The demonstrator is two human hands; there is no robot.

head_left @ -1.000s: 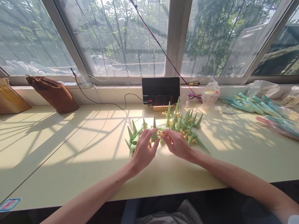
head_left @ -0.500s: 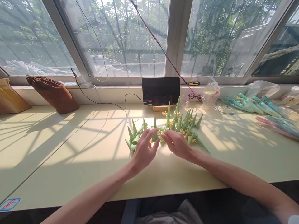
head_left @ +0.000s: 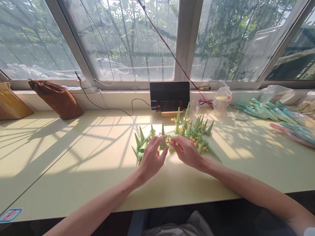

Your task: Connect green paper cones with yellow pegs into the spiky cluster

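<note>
Hands at the middle of the pale table (head_left: 93, 183), working among scattered green spikes. Left hand (head_left: 153, 153) curled round an upright green cone (head_left: 162, 130), its hidden fingers apparently gripping it; right hand (head_left: 187, 152) pinching a small yellow piece (head_left: 169, 142) just right of the cone, though I cannot tell whether the two are joined. More green spikes (head_left: 196, 126) cluster beyond the right hand, many with yellow pegs. Containers: far left, brown drawstring pouch (head_left: 59, 101), neck gathered, contents hidden; tan bag (head_left: 14, 103) left of it, cut off by the edge of view. Far right of centre, clear plastic bag (head_left: 223, 87) around a pale cup (head_left: 222, 102), yellow and red marks showing. Farther right, teal pieces (head_left: 270, 110) among clear plastic wrapping (head_left: 278, 92); cannot tell which are bagged. Far centre, wooden stand (head_left: 170, 114) bearing a phone (head_left: 171, 105) before a black tablet (head_left: 169, 90).
</note>
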